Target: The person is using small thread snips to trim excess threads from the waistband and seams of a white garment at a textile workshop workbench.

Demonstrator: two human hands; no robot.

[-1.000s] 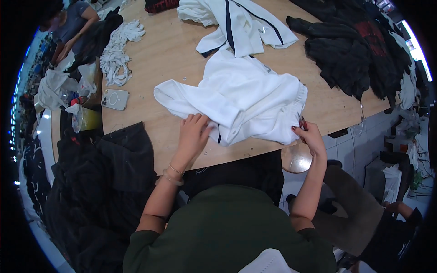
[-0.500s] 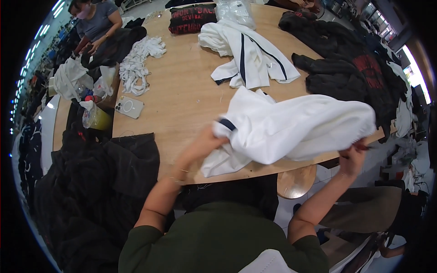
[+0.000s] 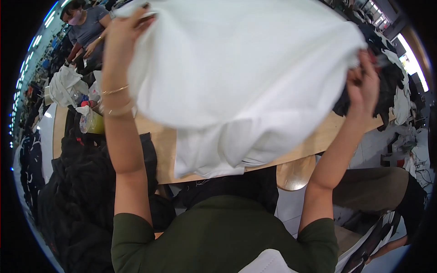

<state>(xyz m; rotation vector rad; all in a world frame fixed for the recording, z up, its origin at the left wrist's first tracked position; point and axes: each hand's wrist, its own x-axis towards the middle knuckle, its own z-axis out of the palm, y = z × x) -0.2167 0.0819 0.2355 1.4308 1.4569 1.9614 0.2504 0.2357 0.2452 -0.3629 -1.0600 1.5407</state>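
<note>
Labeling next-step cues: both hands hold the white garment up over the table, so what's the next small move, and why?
Probably lower it flat onto the wooden table: the left hand and right hand grip opposite edges of the white garment, spread, with its lower part hanging bunched.

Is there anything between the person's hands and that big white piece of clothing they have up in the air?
Nothing visible. The left hand grips the white garment at its upper left edge, and the right hand pinches its right edge. The garment hangs lifted above the wooden table, with no other thing between hands and cloth.
</note>
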